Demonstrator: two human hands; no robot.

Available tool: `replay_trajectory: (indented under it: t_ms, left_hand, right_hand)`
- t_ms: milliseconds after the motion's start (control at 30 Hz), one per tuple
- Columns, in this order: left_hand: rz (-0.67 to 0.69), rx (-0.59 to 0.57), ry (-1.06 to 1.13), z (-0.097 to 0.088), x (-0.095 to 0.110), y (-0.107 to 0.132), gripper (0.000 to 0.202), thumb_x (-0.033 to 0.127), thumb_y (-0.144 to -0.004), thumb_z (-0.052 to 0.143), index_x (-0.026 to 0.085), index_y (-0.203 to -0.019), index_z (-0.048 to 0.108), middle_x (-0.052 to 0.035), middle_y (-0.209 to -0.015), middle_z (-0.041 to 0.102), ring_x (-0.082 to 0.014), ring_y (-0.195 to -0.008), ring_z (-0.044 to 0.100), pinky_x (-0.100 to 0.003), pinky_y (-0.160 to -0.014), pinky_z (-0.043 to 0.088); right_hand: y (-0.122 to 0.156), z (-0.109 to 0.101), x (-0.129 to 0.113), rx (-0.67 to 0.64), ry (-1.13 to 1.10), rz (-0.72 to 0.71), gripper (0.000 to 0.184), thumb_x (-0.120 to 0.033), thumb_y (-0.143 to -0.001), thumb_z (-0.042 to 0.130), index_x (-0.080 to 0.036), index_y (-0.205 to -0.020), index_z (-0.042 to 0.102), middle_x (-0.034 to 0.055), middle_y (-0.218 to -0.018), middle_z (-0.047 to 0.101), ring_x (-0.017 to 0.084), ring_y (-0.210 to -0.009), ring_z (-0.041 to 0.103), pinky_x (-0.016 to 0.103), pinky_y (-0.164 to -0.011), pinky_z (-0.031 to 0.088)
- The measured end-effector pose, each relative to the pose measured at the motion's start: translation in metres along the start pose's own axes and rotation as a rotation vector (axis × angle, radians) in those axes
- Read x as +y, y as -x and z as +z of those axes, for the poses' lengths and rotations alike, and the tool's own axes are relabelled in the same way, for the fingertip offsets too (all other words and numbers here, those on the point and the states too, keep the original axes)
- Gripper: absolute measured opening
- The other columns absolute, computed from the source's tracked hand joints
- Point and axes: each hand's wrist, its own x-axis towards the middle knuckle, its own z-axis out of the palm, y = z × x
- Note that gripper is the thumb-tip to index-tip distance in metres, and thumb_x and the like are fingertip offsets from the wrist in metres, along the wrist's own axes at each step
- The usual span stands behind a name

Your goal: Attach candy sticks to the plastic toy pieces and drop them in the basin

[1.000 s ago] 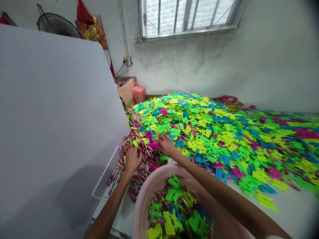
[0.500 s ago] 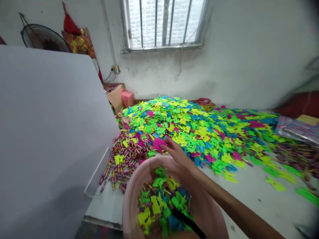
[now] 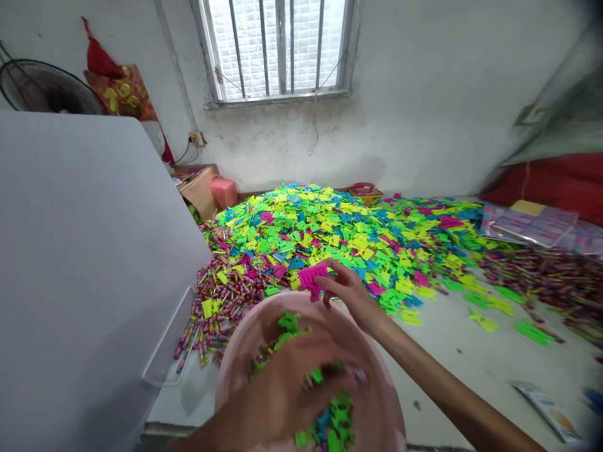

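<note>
The right hand (image 3: 352, 296) has its fingers clamped on a pink plastic piece (image 3: 313, 276) above the far rim of the pink basin (image 3: 377, 408), while the blurred left hand (image 3: 282, 392) is inside the basin, its grip impossible to tell.

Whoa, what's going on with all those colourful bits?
A person is working beside a big heap of bright plastic pieces spread over a white surface. Their right hand pinches a pink piece just above the far rim of a pink basin. Their left hand, blurred, is down inside the basin among green, yellow and blue pieces. Little striped sticks lie left of the heap.
</note>
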Motion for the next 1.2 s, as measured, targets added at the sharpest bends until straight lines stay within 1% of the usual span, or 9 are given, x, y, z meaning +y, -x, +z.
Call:
replay_trajectory:
  t_ms: [100, 200, 433, 533, 600, 700, 867, 1000, 1200]
  left_hand:
    - [-0.09, 0.493, -0.024, -0.045, -0.038, -0.011, 0.019, 0.035, -0.098, 0.059, 0.029, -0.11, 0.072, -0.0031, -0.11, 0.076, -0.0203, -0.102, 0.071, -0.032, -0.09, 0.057]
    - [-0.143, 0.647, -0.06, -0.066, -0.054, -0.011, 0.018, 0.037, -0.095, 0.064, 0.025, -0.106, 0.072, -0.0034, -0.103, 0.077, -0.0187, -0.095, 0.072, -0.027, -0.081, 0.057]
    - [-0.136, 0.56, -0.157, -0.06, -0.061, -0.014, 0.017, 0.032, -0.096, 0.063, 0.024, -0.108, 0.071, -0.0032, -0.104, 0.078, -0.0176, -0.094, 0.074, -0.026, -0.082, 0.057]
    - [-0.201, 0.525, -0.229, -0.058, -0.064, -0.017, 0.016, 0.033, -0.097, 0.061, 0.024, -0.105, 0.071, -0.0015, -0.096, 0.079, -0.0165, -0.081, 0.076, -0.022, -0.068, 0.056]
    - [-0.229, 0.484, -0.282, -0.058, -0.066, -0.019, 0.017, 0.034, -0.098, 0.059, 0.024, -0.105, 0.071, -0.0004, -0.092, 0.079, -0.0162, -0.075, 0.075, -0.021, -0.06, 0.054]
    - [-0.222, 0.423, -0.322, -0.06, -0.073, -0.021, 0.016, 0.031, -0.098, 0.058, 0.025, -0.107, 0.07, 0.0004, -0.093, 0.079, -0.0159, -0.079, 0.075, -0.022, -0.07, 0.055]
    - [-0.213, 0.327, -0.339, -0.054, -0.091, -0.021, 0.013, 0.028, -0.098, 0.06, 0.023, -0.107, 0.069, 0.0001, -0.092, 0.077, -0.0155, -0.082, 0.073, -0.023, -0.078, 0.054]
    - [-0.109, 0.37, -0.441, -0.049, -0.092, -0.019, 0.016, 0.024, -0.101, 0.054, 0.021, -0.112, 0.065, -0.0053, -0.101, 0.075, -0.0181, -0.094, 0.071, -0.026, -0.088, 0.053]
    - [-0.273, 0.183, -0.293, -0.062, -0.096, -0.022, 0.013, 0.032, -0.098, 0.06, 0.025, -0.104, 0.069, 0.0013, -0.091, 0.077, -0.0151, -0.08, 0.071, -0.023, -0.076, 0.051]
  right_hand:
    - [0.01, 0.009, 0.001, 0.017, 0.035, -0.006, 0.021, -0.041, -0.08, 0.075, -0.022, -0.083, 0.067, -0.0024, -0.066, 0.064, 0.012, -0.054, 0.055, 0.023, -0.049, 0.045]
    - [0.014, 0.015, 0.007, 0.02, 0.08, -0.065, 0.019, -0.042, -0.085, 0.074, -0.023, -0.084, 0.069, -0.002, -0.074, 0.066, 0.013, -0.061, 0.06, 0.023, -0.053, 0.047]
    - [0.017, 0.018, 0.017, -0.009, 0.375, -0.189, 0.019, -0.043, -0.096, 0.063, -0.025, -0.093, 0.067, -0.001, -0.077, 0.069, 0.015, -0.063, 0.064, 0.022, -0.052, 0.047]
    - [0.018, 0.017, 0.016, -0.014, 0.561, -0.278, 0.015, -0.038, -0.099, 0.059, -0.025, -0.096, 0.065, -0.0022, -0.072, 0.067, 0.014, -0.056, 0.062, 0.023, -0.051, 0.046]
    - [0.019, 0.014, 0.017, -0.04, 0.695, -0.39, 0.012, -0.032, -0.101, 0.056, -0.026, -0.105, 0.065, -0.0006, -0.076, 0.069, 0.015, -0.059, 0.064, 0.025, -0.058, 0.049]
    - [0.017, 0.01, 0.023, -0.118, 0.803, -0.501, 0.026, -0.024, -0.102, 0.051, -0.029, -0.127, 0.06, 0.0039, -0.091, 0.073, 0.02, -0.075, 0.07, 0.03, -0.073, 0.054]
    - [0.014, 0.005, 0.038, -0.182, 0.802, -0.458, 0.039, -0.019, -0.102, 0.049, -0.031, -0.14, 0.05, 0.0071, -0.12, 0.073, 0.023, -0.107, 0.07, 0.035, -0.092, 0.055]
    - [0.013, 0.0, 0.044, -0.197, 0.795, -0.483, 0.037, -0.016, -0.102, 0.049, -0.028, -0.136, 0.051, 0.008, -0.117, 0.073, 0.022, -0.107, 0.07, 0.035, -0.092, 0.055]
    - [0.009, -0.006, 0.048, -0.289, 0.721, -0.406, 0.033, -0.021, -0.102, 0.049, -0.028, -0.133, 0.055, 0.0069, -0.119, 0.072, 0.022, -0.111, 0.068, 0.035, -0.096, 0.053]
